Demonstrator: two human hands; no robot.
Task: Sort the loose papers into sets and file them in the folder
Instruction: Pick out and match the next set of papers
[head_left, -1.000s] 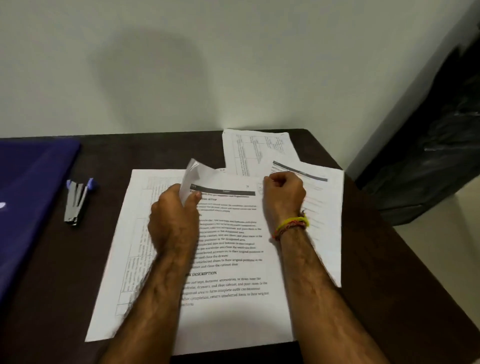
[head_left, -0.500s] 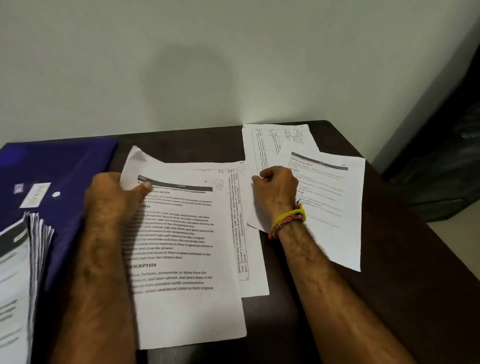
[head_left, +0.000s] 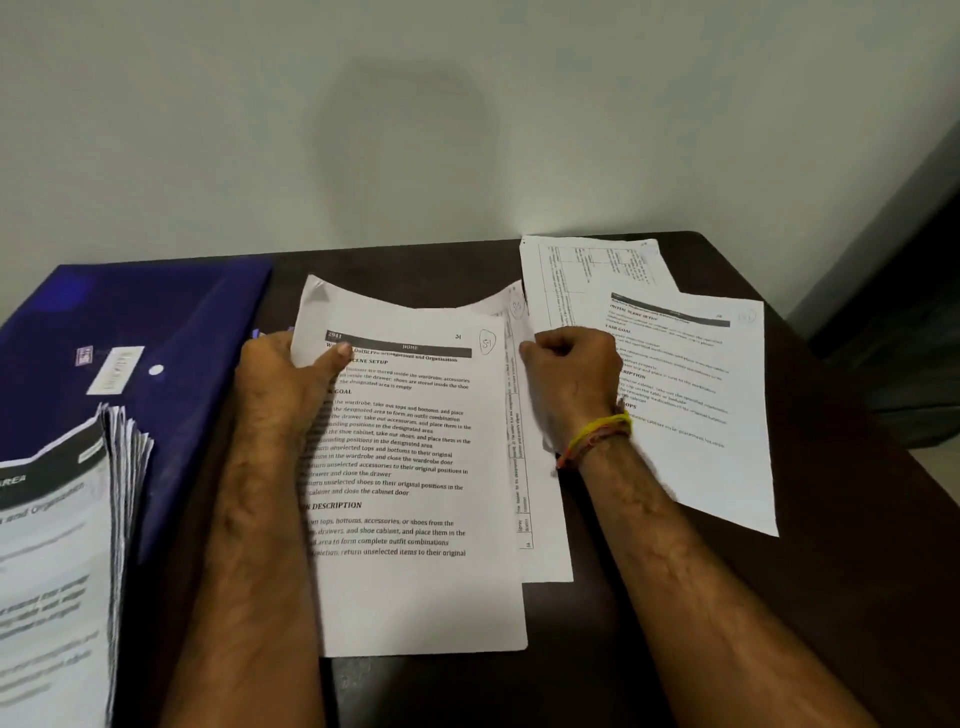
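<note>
Papers: the white printed top sheet (head_left: 415, 467) is pinched at its upper-left corner by the left hand (head_left: 283, 379). The right hand (head_left: 569, 379), fingers curled, seems to pinch the table-printed sheet beneath (head_left: 540, 519). Uneven pulling could crease either sheet or mix sets.

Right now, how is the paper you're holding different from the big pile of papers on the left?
The held sheet is one page on the dark table; the paper stack is many pages on the blue folder. The left hand grips the sheet; nothing touches the stack. Both carry black print.

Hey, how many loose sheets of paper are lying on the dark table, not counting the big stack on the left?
4: the text sheet the left hand grips, a table sheet beneath it, another table sheet at the far edge, and a text sheet overlapping that. More may be hidden beneath.
</note>
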